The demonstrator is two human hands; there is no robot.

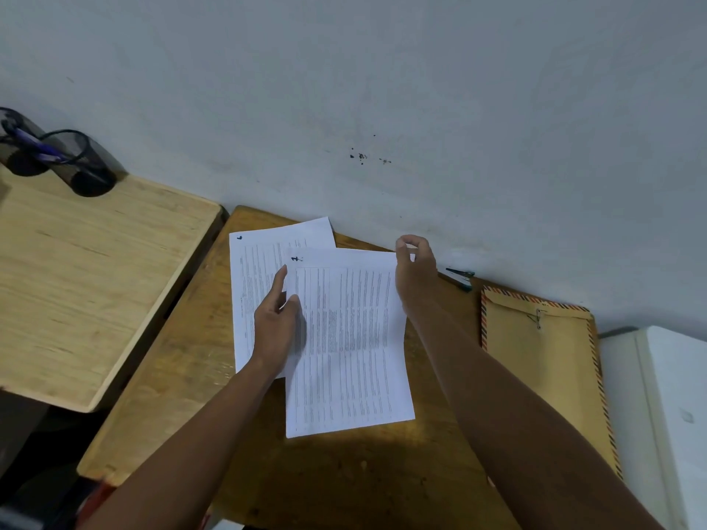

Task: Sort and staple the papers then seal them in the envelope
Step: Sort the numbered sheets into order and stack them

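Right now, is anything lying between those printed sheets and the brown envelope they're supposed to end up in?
Only the right hand and its forearm cross that gap; it pinches the top sheet at its far corner. The desk between sheet and envelope looks bare.

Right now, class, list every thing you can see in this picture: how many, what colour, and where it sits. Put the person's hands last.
Printed sheets: at least two, white, overlapping on the middle desk.
Envelope: one, brown with striped border, right end of that desk.
Stapler: one, dark teal, against the wall beyond the right hand.
Middle desk: one, brown wood.
Left desk: one, pale wood.
Mesh pen cups: two, black, far left.
Left hand: one, on the sheets' left edge.
Right hand: one, pinching the top sheet's far right corner.
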